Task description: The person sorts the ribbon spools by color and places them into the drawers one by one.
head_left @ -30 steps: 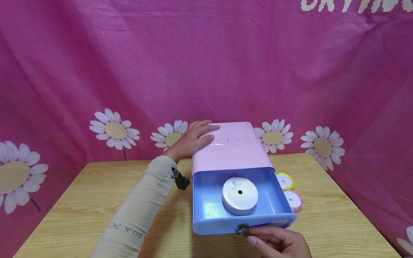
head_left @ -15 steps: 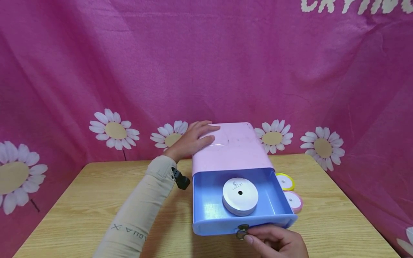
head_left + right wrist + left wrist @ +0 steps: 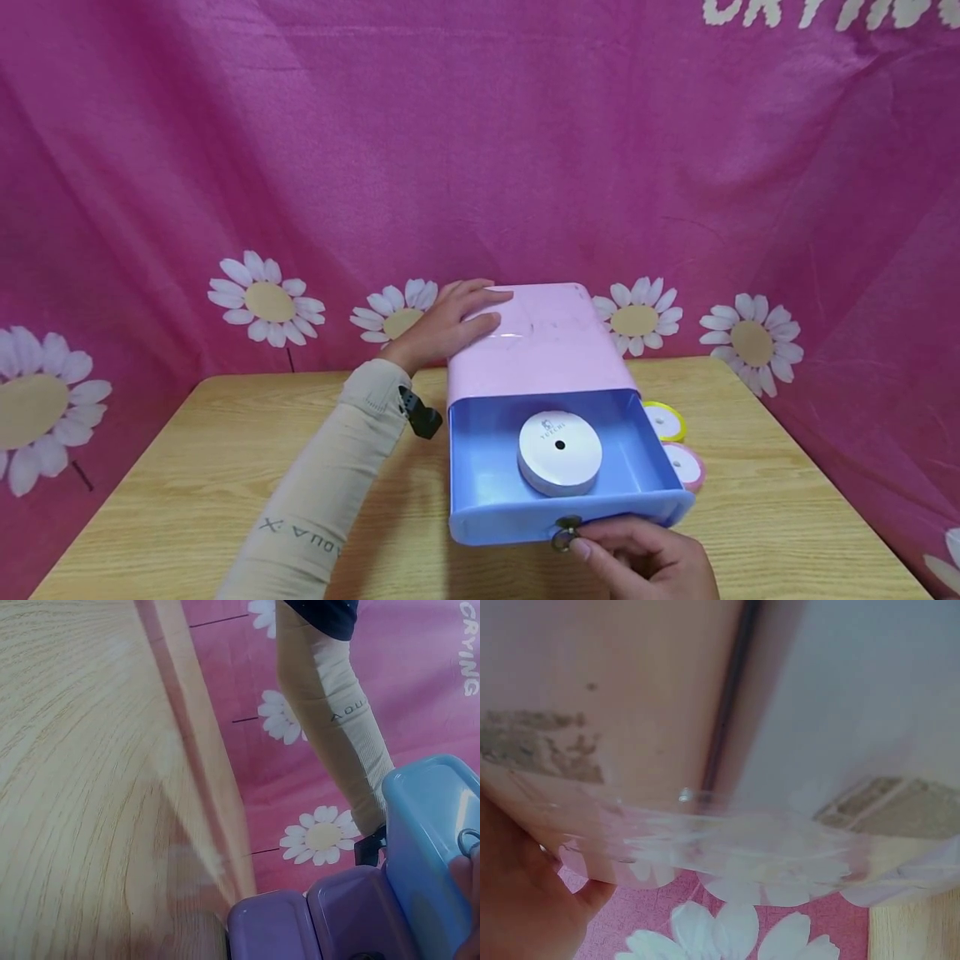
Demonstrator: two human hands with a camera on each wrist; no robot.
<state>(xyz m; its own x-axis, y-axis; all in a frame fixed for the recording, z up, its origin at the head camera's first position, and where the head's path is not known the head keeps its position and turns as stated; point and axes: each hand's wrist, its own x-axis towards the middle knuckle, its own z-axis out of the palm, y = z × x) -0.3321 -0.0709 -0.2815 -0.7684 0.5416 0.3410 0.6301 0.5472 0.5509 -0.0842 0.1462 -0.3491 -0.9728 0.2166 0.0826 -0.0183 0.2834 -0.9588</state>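
Observation:
My left hand (image 3: 453, 321) rests on the top of a pink drawer cabinet (image 3: 543, 354), at its left side near the back, fingers spread. A blue drawer (image 3: 517, 525) stands pulled out of the cabinet's front. Inside it lies a white ribbon spool (image 3: 558, 450), flat, with a small hole in its middle. My right hand (image 3: 652, 558) pinches the metal ring pull (image 3: 564, 537) on the drawer front between thumb and forefinger. In the right wrist view the ring pull (image 3: 469, 841) and fingertips show at the right edge.
Two flat spools, one yellow-rimmed (image 3: 663, 422) and one pink-rimmed (image 3: 684, 465), lie on the wooden table (image 3: 247, 467) right of the cabinet. Purple drawers (image 3: 274, 926) sit below the blue one. A pink flowered cloth (image 3: 480, 150) hangs behind the table.

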